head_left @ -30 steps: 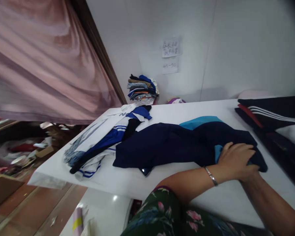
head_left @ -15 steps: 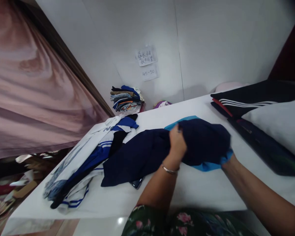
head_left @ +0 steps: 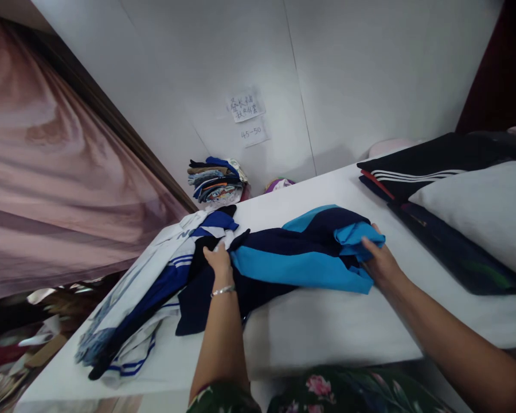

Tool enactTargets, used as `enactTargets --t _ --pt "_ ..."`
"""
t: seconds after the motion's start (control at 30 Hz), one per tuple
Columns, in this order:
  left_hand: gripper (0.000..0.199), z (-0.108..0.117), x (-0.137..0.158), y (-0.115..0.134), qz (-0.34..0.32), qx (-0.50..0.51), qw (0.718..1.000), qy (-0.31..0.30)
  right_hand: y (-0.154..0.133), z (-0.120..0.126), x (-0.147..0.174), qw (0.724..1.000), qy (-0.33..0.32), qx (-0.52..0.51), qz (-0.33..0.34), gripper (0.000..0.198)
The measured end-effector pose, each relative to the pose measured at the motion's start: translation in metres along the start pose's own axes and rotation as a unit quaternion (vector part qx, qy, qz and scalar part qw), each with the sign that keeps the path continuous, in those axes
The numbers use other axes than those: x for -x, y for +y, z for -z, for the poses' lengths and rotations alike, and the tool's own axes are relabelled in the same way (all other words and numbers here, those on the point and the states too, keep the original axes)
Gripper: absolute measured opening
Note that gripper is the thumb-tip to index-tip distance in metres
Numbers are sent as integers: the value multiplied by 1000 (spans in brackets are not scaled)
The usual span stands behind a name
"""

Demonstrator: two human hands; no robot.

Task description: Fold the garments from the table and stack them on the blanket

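Note:
A navy and bright blue jacket (head_left: 296, 268) lies lengthwise across the white table, its bright blue panel facing up along the front. My right hand (head_left: 380, 258) grips a bunched bright blue part at the jacket's right end, thumb on top. At the other end my left hand (head_left: 219, 261), with a silver bracelet at the wrist, rests against the edge of the fabric, fingers apart. Navy cloth spreads beneath and behind that wrist. Just left of it are heaped white, blue and black clothes (head_left: 155, 281), some with stripes.
Black clothing with white stripes (head_left: 417, 163), a dark garment (head_left: 460, 246) and a pale grey piece (head_left: 485, 206) occupy the table's right side. A folded clothes stack (head_left: 217, 180) stands against the wall. Handwritten paper notes (head_left: 247, 109) hang above. A pink curtain (head_left: 69, 172) drapes at left.
My left hand has moved left from the jacket's middle to its left end. The bright blue panel is now turned up. My right hand has shifted slightly up and left.

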State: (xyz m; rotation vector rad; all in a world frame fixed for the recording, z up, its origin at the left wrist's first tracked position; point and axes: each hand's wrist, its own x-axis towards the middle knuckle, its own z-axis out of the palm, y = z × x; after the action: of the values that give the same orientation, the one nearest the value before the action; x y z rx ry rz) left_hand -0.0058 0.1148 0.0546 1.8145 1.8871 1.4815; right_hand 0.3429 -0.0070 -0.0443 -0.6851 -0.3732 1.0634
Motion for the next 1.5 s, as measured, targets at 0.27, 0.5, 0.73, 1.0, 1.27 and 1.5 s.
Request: enactTargets --t 0.27,0.5,0.73,1.0,1.27,1.5 --pt "49 -49 140 51 -305 -15 888 -343 3 10 -10 994 109 1 -7 37" --pt "36 -60 159 82 -369 -151 807 -435 -21 14 -19 970 206 -125 2 20" --pt "14 -3 167 103 -353 -78 719 -594 -39 13 -20 965 205 -164 -13 39" --pt "36 -45 128 130 -245 -45 817 -521 -31 11 -15 981 165 -105 15 41" --pt "44 -154 107 141 -273 -150 868 -387 -17 17 -16 997 78 -27 5 41" --pt "12 -188 34 133 -87 -32 932 -351 -14 13 -13 999 22 38 0 57"
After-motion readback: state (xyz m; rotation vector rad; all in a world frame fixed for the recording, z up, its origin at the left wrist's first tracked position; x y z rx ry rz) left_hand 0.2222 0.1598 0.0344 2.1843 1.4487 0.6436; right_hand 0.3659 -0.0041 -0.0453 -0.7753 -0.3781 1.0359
